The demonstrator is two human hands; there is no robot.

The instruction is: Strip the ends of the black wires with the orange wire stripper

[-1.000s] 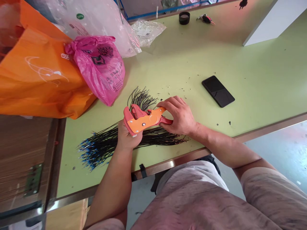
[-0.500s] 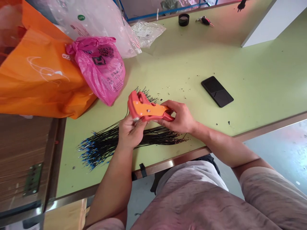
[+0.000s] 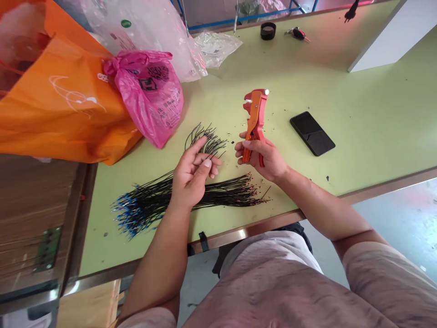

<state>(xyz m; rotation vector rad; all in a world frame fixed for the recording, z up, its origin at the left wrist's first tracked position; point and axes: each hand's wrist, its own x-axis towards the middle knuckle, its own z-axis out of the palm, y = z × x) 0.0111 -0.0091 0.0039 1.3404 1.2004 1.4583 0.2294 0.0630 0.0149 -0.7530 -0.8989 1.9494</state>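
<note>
My right hand [image 3: 264,157] grips the handles of a red and orange wire stripper [image 3: 255,111], held upright with its jaws at the top, facing left. Nothing is seen between the jaws. My left hand [image 3: 191,175] is over the wires, its index finger stretched out and apart from the thumb, the other fingers loosely bent. Just beyond its fingertips lies a small bunch of thin black wires [image 3: 212,142] with splayed ends. Below and partly behind the hand, a larger bundle of black wires [image 3: 228,191] lies across the table, with blue terminals [image 3: 131,212] at its left end.
A black phone [image 3: 312,133] lies right of my right hand. An orange bag [image 3: 68,100] and a pink plastic bag [image 3: 153,95] stand at the left. Farther back are a black ring-shaped object [image 3: 268,31], keys [image 3: 297,33] and a white panel [image 3: 375,43]. Small scraps dot the green table.
My right hand has swung the wire stripper upright and away from my left hand. My left hand has come off the tool's head, and its index finger has stretched out.
</note>
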